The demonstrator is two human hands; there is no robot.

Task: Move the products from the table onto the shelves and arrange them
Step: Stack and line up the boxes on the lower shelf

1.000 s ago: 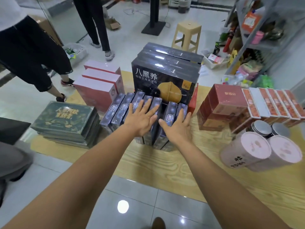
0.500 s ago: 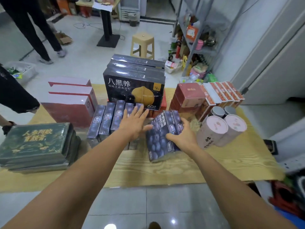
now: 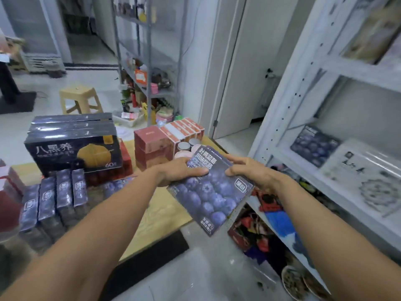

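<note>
A white shelf (image 3: 303,109) stands at the right, with one blue berry box (image 3: 314,146) lying on it. On the wooden surface (image 3: 160,213) at the left stand four thin blue boxes (image 3: 55,196) in a row, three big black boxes (image 3: 73,137) behind them, and red boxes (image 3: 149,148) nearby. The held box (image 3: 214,196) is up in the air between surface and shelf, tilted. The left grip (image 3: 180,172) and right grip (image 3: 249,170) each clasp one side, fingers curled, arms stretched forward.

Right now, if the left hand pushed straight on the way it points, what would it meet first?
Probably the right hand, gripping the same blueberry box opposite; the left hand points across it. Depth is unclear.
</note>
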